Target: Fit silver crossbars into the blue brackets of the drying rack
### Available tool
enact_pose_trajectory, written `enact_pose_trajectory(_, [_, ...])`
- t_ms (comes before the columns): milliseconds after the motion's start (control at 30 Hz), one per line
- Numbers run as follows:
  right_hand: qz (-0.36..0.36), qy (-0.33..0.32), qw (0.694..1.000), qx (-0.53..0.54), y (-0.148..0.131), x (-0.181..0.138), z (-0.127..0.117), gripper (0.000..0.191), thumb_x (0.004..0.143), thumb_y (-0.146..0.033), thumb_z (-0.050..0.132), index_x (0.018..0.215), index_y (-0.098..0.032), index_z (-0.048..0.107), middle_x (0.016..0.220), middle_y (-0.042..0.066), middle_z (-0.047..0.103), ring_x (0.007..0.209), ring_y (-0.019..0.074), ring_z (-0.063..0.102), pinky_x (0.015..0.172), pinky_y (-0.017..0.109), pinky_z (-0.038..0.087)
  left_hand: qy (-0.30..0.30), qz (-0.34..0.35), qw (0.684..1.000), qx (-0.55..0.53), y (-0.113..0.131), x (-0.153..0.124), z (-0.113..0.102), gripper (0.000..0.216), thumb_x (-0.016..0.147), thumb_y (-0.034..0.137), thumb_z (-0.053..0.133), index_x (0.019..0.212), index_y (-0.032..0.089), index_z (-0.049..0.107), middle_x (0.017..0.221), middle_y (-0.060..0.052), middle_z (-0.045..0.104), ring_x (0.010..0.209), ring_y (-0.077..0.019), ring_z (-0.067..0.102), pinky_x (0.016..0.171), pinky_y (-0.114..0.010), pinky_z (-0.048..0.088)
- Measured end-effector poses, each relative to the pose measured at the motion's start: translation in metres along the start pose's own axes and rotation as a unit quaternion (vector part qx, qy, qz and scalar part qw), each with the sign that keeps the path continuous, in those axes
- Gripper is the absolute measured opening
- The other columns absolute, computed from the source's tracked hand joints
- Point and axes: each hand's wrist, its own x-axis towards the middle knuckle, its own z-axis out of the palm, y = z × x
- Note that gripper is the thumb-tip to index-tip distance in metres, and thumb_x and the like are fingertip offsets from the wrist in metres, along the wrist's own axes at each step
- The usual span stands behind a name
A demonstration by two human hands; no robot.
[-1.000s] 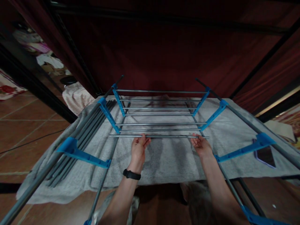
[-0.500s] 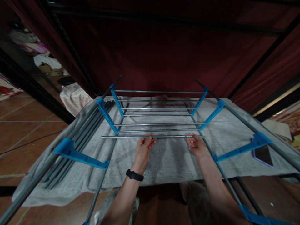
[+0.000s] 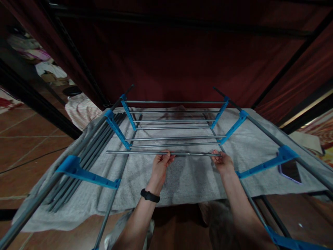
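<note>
A thin grey metal rod (image 3: 140,152) lies crosswise in both my hands. My left hand (image 3: 161,163), with a black band on the wrist, pinches it near the middle. At its right end my right hand (image 3: 220,160) is closed on the tip. The rod's left end sticks out free, just in front of a blue plastic bracket (image 3: 118,130). Around it stands a drying rack frame of grey tubes (image 3: 267,130) and blue brackets, with several crossbars (image 3: 174,138) fitted at the far part. Nearer me, a left bracket (image 3: 88,173) and a right bracket (image 3: 267,165) have no bar between them.
Several loose grey tubes (image 3: 96,152) lie along the left of the grey blanket (image 3: 182,187). A phone (image 3: 291,171) rests under the right side tube. Dark red fabric (image 3: 166,62) on a black frame hangs behind. Tiled floor (image 3: 33,149) shows at left.
The rod has shifted left and a little toward me, and tilts slightly down at its right. My right hand has slid to the rod's right end.
</note>
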Motion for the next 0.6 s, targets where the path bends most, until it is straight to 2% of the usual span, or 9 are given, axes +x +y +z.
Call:
enact_pose_trajectory(100, [-0.017, 0.036, 0.999, 0.002, -0.004, 0.004, -0.006, 0.021, 0.084, -0.004, 0.040, 0.077, -0.021, 0.050, 0.068, -0.002, 0.062, 0.059, 0.0082, 0.065, 0.060, 0.021, 0.059, -0.019, 0.010, 0.999, 0.031, -0.001, -0.004, 0.004, 0.033, 0.070, 0.033, 0.080, 0.093, 0.017, 0.064, 0.088, -0.005, 0.071, 0.080, -0.0179, 0.069, 0.077, -0.033, 0.053])
enact_pose_trajectory(267, [-0.036, 0.029, 0.999, -0.015, -0.001, 0.006, -0.009, 0.019, 0.080, -0.005, 0.043, 0.073, -0.021, 0.047, 0.064, -0.005, 0.058, 0.056, 0.0082, 0.063, 0.060, 0.022, 0.058, -0.049, 0.035, 0.996, 0.067, 0.001, -0.008, 0.011, 0.036, 0.072, 0.038, 0.078, 0.096, 0.017, 0.063, 0.092, -0.007, 0.072, 0.084, -0.0199, 0.069, 0.077, -0.035, 0.053])
enact_pose_trajectory(600, [-0.019, 0.039, 0.999, -0.023, 0.001, -0.001, -0.005, 0.019, 0.081, -0.005, 0.042, 0.072, -0.021, 0.049, 0.059, -0.006, 0.058, 0.051, 0.0078, 0.061, 0.058, 0.022, 0.056, -0.075, 0.099, 0.986, 0.113, 0.010, -0.004, 0.027, 0.029, 0.077, 0.035, 0.073, 0.096, 0.018, 0.060, 0.091, -0.006, 0.071, 0.085, -0.0192, 0.069, 0.077, -0.035, 0.054])
